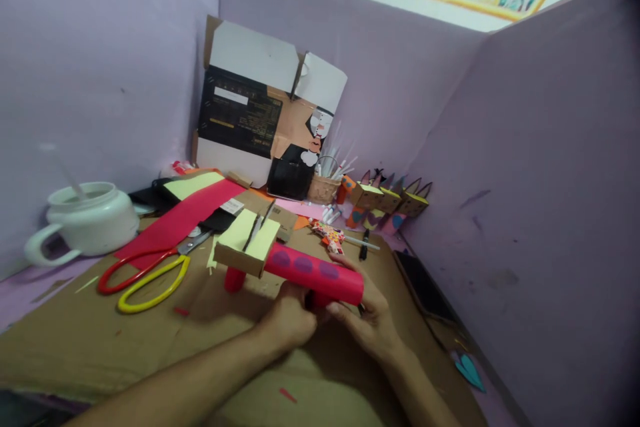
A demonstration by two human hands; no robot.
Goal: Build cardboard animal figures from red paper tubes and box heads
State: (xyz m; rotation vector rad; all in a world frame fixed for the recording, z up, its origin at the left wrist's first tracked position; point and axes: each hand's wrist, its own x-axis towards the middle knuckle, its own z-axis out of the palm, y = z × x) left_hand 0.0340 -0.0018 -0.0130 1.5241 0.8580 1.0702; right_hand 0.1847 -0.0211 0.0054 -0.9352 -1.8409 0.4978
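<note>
A red paper animal (315, 271) is held above the cardboard mat. Its tube body carries purple spots, and its box-like cardboard head (243, 255) has pale yellow paper on top with upright ears. A short red leg shows below the head. My right hand (373, 317) grips the rear end of the tube, thumb on the near side and fingers behind. Under the body, my left hand (293, 317) is closed against a red part that looks like a rear leg; its fingertips are hidden. Scissors (155, 277) with red and yellow handles lie to the left.
A white mug (95, 220) stands at left beside a red paper strip (187, 217). Flattened cardboard packaging (240, 107) leans at the back near a basket (323, 188) of sticks. Several small paper animals (387, 200) stand behind. A dark phone-like slab (423, 283) lies right, against the purple wall.
</note>
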